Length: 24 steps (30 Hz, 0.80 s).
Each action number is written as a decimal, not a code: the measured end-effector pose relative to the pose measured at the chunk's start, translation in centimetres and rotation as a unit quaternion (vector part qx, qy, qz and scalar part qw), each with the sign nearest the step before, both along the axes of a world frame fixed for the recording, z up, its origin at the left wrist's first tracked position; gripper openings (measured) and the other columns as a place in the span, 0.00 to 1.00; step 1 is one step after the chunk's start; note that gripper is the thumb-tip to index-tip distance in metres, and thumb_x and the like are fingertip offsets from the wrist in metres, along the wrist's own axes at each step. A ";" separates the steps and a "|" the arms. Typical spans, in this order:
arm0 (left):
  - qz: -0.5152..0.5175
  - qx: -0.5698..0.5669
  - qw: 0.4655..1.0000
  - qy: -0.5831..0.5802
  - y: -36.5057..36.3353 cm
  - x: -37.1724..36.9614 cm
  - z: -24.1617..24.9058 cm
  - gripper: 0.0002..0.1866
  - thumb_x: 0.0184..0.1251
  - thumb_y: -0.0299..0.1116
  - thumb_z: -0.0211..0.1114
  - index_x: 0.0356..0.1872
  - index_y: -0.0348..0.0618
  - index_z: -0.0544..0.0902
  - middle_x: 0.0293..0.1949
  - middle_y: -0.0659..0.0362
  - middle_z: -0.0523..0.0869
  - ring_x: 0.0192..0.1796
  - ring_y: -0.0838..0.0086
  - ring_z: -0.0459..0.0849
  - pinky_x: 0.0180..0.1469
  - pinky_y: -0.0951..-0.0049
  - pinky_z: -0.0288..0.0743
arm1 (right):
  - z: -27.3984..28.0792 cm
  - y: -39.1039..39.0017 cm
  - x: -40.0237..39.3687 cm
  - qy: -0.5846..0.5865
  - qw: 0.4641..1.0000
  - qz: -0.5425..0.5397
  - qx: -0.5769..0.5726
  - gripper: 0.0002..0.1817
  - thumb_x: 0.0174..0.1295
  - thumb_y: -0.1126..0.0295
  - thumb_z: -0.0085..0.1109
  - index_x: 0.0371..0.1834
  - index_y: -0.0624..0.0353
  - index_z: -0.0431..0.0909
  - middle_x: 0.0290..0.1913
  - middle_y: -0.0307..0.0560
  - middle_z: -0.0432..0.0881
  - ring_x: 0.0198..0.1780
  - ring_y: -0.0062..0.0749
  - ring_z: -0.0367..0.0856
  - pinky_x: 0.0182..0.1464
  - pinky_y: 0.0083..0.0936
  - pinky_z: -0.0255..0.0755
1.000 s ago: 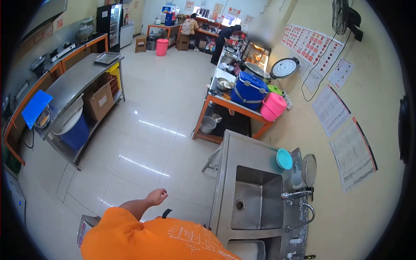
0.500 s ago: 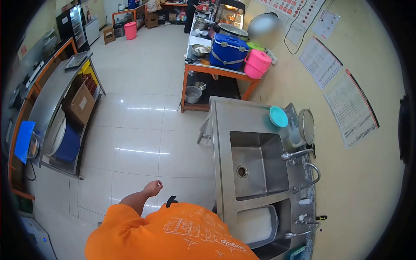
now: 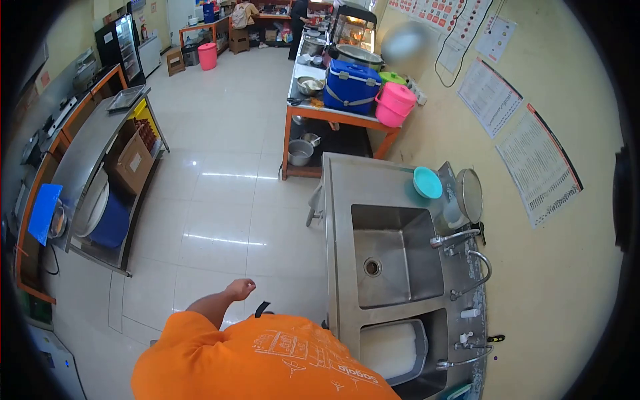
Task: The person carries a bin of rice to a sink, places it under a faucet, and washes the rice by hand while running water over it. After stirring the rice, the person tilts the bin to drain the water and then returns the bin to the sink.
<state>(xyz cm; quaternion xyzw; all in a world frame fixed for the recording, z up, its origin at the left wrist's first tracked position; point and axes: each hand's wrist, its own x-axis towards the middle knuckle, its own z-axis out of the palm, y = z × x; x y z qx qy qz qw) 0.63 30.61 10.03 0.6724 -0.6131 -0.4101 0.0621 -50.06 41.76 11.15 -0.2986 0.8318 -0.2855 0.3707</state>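
Observation:
My left hand (image 3: 240, 289) hangs over the tiled floor in front of the orange shirt (image 3: 267, 357). Its fingers are curled in, and nothing shows in them. My right hand is out of sight, behind my body or below the view. To my right stands a steel double sink (image 3: 339, 250). Its far basin (image 3: 417, 257) shows a drain. The near basin holds a grey tub (image 3: 421, 350) with whitish contents, partly hidden by the shirt. A turquoise bowl (image 3: 427, 183) rests at the counter's far end, beside a round strainer (image 3: 469, 195).
Ahead, an orange-framed table (image 3: 333, 108) carries a blue cooler (image 3: 351, 87) and a pink bucket (image 3: 395, 105). Along the left runs a steel table (image 3: 93, 143) with a cardboard box (image 3: 131, 163) and blue barrel (image 3: 113, 217) below. A person (image 3: 299, 27) stands far back.
The view has shifted slightly, so the surroundings sit a little differently in the frame. My left hand has moved slightly to the right in view, still curled.

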 end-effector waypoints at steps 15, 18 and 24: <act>0.101 0.043 0.993 0.042 7.6 1.8 -2.4 0.16 0.72 0.41 0.59 0.51 0.41 0.85 0.42 0.46 0.89 0.47 0.61 0.87 0.50 0.63 0.79 | -7.2 18.7 -6.0 0.184 0.977 0.024 0.106 0.23 0.56 0.71 0.59 0.56 0.68 0.78 0.44 0.59 0.83 0.48 0.44 0.82 0.52 0.37 0.76; 0.121 0.069 0.988 0.070 8.4 3.7 -3.4 0.17 0.72 0.40 0.59 0.51 0.39 0.84 0.44 0.45 0.88 0.48 0.59 0.86 0.52 0.64 0.77 | -12.1 18.2 -8.2 -0.081 0.959 -0.247 0.117 0.25 0.56 0.72 0.60 0.58 0.70 0.72 0.49 0.60 0.79 0.47 0.44 0.80 0.48 0.37 0.78; 0.115 0.120 0.985 0.052 7.4 4.2 -3.5 0.18 0.73 0.40 0.58 0.53 0.37 0.83 0.45 0.46 0.88 0.50 0.61 0.85 0.54 0.65 0.75 | -5.7 14.5 -5.9 -0.425 0.656 -0.619 -0.079 0.32 0.60 0.74 0.48 0.66 0.77 0.50 0.69 0.74 0.55 0.64 0.67 0.67 0.65 0.55 0.73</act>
